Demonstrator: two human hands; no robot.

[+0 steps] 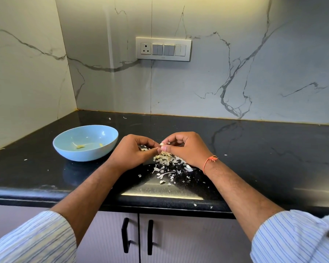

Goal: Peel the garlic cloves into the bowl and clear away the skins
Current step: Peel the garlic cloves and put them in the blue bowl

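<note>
While the left hand (133, 150) and right hand (186, 149) pinch one small garlic clove (162, 144) between curled fingertips above the heap of skins (166, 160), just right of the bowl (85, 142), it looks light, firm, slippery, best gripped end-on.

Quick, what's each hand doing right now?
Left hand: fingers curled, pinching the garlic clove.
Right hand: fingers curled, pinching the same clove.
</note>
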